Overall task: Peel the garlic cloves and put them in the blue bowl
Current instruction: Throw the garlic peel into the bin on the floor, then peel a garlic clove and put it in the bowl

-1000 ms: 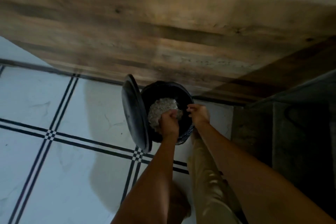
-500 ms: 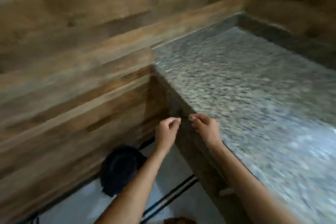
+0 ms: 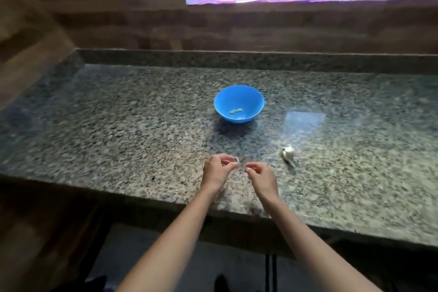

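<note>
Speckled granite worktop (image 3: 118, 125), bin left behind: left hand (image 3: 216, 170) and right hand (image 3: 262, 176) hover, fingers curled, contents untellable. Just right lies the white garlic bulb (image 3: 288, 152), next for peeling; beyond, the blue plastic bowl (image 3: 239, 96) holds pale cloves (image 3: 235, 111).

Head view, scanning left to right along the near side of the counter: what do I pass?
In order: left hand → right hand → garlic bulb. The blue bowl sits farther back and spans both hands, so it is left out.
</note>
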Demonstrator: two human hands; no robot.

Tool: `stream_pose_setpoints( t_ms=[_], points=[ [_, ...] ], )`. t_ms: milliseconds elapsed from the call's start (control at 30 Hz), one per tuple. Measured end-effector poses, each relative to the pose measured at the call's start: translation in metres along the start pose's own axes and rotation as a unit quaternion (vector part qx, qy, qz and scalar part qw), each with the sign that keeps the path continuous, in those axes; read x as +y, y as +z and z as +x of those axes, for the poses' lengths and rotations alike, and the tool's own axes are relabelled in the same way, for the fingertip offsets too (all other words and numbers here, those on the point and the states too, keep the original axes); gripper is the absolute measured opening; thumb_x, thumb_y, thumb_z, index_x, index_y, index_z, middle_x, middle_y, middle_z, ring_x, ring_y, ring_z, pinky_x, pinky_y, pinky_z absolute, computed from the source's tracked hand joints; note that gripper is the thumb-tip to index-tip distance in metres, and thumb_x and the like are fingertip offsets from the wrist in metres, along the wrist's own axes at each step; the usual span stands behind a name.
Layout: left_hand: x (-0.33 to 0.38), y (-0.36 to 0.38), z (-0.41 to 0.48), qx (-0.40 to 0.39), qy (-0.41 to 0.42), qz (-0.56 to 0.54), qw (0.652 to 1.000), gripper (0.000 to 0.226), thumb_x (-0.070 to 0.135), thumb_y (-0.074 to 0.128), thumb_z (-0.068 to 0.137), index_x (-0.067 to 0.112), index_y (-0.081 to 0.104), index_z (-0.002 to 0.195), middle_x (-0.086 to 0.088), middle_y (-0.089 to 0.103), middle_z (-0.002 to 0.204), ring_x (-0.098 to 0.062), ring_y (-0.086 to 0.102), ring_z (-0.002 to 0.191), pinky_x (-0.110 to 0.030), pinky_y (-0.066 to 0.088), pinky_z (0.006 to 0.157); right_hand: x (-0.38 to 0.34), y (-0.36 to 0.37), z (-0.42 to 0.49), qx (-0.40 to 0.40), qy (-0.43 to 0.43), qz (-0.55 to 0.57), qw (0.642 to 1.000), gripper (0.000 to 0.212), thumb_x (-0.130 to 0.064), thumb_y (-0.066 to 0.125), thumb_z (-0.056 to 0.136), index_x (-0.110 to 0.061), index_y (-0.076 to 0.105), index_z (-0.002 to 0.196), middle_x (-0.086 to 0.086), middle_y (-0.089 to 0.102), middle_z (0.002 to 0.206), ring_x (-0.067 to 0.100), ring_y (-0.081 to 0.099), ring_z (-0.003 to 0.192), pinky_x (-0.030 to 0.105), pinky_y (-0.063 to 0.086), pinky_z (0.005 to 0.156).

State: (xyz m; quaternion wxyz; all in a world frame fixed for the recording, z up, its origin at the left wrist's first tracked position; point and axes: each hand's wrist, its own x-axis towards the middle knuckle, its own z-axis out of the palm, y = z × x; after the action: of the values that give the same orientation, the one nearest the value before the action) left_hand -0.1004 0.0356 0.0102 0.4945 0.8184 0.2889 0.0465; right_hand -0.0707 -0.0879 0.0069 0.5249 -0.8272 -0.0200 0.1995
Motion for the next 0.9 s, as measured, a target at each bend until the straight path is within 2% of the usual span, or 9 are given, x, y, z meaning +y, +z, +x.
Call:
stream_pose_setpoints(
  t_ms=[133,233,367,467,567,667,733,833,900],
  points=[
    [0.008,0.03,0.025,0.021,0.02,0.174,0.984,0.031,0.033,0.067,0.082,0.011,0.067,0.104,-0.01,0.067,0.101,-0.023,0.061,0.095,-0.028,0.044,0.082,0.018,-0.018,0.016,0.011,0.04,0.025,0.999,0.021,-0.013,0.057,0.086,-0.01,0.068,0.104,0.006,0.069,0.101,0.02,0.063,0.094,0.033,0.049,0.087],
    [0.012,0.036,0.035,0.014,0.037,0.232,0.972,0.018,0.022,0.065,0.085,0.009,0.069,0.096,-0.012,0.068,0.099,-0.025,0.062,0.092,-0.029,0.046,0.079,0.024,-0.025,0.025,0.011,0.061,0.036,0.997,0.02,-0.013,0.057,0.085,-0.012,0.069,0.1,0.005,0.069,0.097,0.021,0.063,0.093,0.034,0.05,0.084],
    [0.05,0.02,0.043,0.063,0.105,0.097,0.988,0.012,0.011,0.064,0.084,0.009,0.074,0.09,-0.004,0.072,0.084,-0.015,0.066,0.074,-0.025,0.053,0.071,0.016,-0.026,0.043,0.001,0.07,0.069,0.995,0.013,-0.016,0.057,0.083,-0.023,0.067,0.084,0.005,0.07,0.091,0.026,0.064,0.09,0.038,0.049,0.079],
    [0.085,0.004,0.086,0.128,0.146,0.029,0.981,0.011,0.01,0.066,0.083,0.005,0.074,0.09,-0.007,0.072,0.084,-0.014,0.065,0.072,-0.02,0.049,0.07,-0.005,-0.032,0.054,0.002,0.057,0.105,0.993,0.014,-0.013,0.053,0.088,-0.017,0.066,0.093,0.005,0.068,0.091,0.019,0.061,0.083,0.032,0.046,0.073],
    [0.097,0.001,0.139,0.108,0.121,0.096,0.982,0.013,0.009,0.064,0.083,0.004,0.073,0.092,-0.012,0.072,0.09,-0.023,0.067,0.085,-0.021,0.044,0.073,-0.015,-0.039,0.066,0.021,0.053,0.129,0.99,0.018,-0.011,0.049,0.091,-0.011,0.065,0.1,0.006,0.067,0.095,0.016,0.06,0.084,0.026,0.046,0.072],
    [0.086,0.012,0.173,0.042,0.095,0.18,0.978,0.012,0.01,0.065,0.084,0.006,0.072,0.093,-0.012,0.071,0.094,-0.024,0.065,0.091,-0.024,0.046,0.079,-0.016,-0.045,0.071,0.052,0.069,0.146,0.986,0.021,-0.009,0.048,0.092,-0.006,0.066,0.103,0.007,0.067,0.095,0.01,0.058,0.076,0.017,0.044,0.06],
    [0.081,0.019,0.185,0.001,0.078,0.209,0.975,0.013,0.01,0.066,0.083,0.005,0.071,0.094,-0.011,0.07,0.096,-0.023,0.064,0.095,-0.025,0.047,0.082,-0.015,-0.049,0.07,0.062,0.088,0.158,0.982,0.021,-0.01,0.048,0.092,-0.006,0.066,0.103,0.009,0.068,0.096,0.011,0.058,0.075,0.019,0.045,0.06],
    [0.089,0.023,0.182,0.006,0.075,0.187,0.98,0.015,0.011,0.064,0.085,0.006,0.07,0.098,-0.011,0.07,0.099,-0.024,0.064,0.096,-0.027,0.048,0.083,-0.015,-0.054,0.063,0.062,0.104,0.187,0.975,0.021,-0.01,0.048,0.093,-0.004,0.065,0.104,0.01,0.068,0.098,0.014,0.059,0.077,0.021,0.047,0.064],
    [0.104,0.028,0.155,0.044,0.146,0.138,0.979,0.019,0.012,0.059,0.088,0.008,0.071,0.102,-0.01,0.071,0.099,-0.021,0.065,0.091,-0.024,0.046,0.079,-0.017,-0.061,0.057,0.063,0.106,0.217,0.968,0.02,-0.01,0.047,0.094,-0.004,0.064,0.104,0.008,0.067,0.094,0.015,0.059,0.077,0.023,0.048,0.067]
  ],
)
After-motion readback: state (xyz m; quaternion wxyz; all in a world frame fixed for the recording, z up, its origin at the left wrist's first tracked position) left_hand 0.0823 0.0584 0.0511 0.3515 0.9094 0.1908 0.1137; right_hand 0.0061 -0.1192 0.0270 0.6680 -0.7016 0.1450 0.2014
